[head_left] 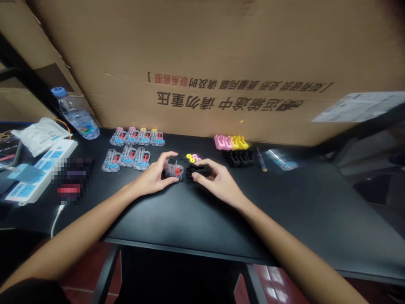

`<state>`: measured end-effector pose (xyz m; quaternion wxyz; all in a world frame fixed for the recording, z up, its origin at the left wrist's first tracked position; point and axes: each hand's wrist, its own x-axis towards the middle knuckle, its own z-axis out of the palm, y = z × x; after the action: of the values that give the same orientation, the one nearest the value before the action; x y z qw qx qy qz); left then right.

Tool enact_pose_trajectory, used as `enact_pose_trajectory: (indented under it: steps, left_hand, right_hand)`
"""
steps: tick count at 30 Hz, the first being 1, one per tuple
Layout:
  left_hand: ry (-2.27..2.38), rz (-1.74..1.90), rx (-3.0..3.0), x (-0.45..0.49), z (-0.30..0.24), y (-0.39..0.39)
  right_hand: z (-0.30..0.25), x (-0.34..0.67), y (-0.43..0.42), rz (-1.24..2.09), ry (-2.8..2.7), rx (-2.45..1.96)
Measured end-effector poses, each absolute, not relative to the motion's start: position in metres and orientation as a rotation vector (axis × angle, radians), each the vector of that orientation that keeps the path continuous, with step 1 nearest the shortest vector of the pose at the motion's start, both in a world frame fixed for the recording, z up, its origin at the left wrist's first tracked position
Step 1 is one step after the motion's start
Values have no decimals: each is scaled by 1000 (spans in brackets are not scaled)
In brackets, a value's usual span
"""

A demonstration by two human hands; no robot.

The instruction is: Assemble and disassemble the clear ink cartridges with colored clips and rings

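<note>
Hands work close together on the black table (190, 219), in front of the big cardboard box (221, 50) that stands along its far edge. The left hand (154, 178) grasps a clear plastic piece (174, 171) with a red part inside, fingers curled over its top. The right hand (219, 182) pinches a black block (198, 170), held just beside the clear piece. Between these and the box lie small yellow and pink rings (192, 158). At the box's foot sit two rows of clear pieces (133, 147) towards its left end, and pink and yellow clips (230, 142) nearer its middle. A water bottle (76, 114) stands at the box's left corner.
</note>
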<state>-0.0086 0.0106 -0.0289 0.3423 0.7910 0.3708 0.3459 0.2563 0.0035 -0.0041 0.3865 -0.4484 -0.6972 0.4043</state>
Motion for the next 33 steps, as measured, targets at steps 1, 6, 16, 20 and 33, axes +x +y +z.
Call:
enact_pose_trajectory:
  steps: [1,6,16,20,33]
  left_hand:
    - [957,924,2026,-7,-29,11]
    - [893,944,1941,0,-28,7]
    - [934,762,1961,-4,-24,3]
    - [941,780,1919,1,-21,2]
    - [961,884,1773,3,-30,10]
  right_hand:
    - [-5,257,3,1034,-1778,-1147]
    - [-11,255,-2,1122,-1742,-1212]
    - [-15,250,-13,1213,-1705,-1202]
    - [-19,247,-14,1238,-1648,-1197]
    - [-31,243,-13,1127,-1633,-1197]
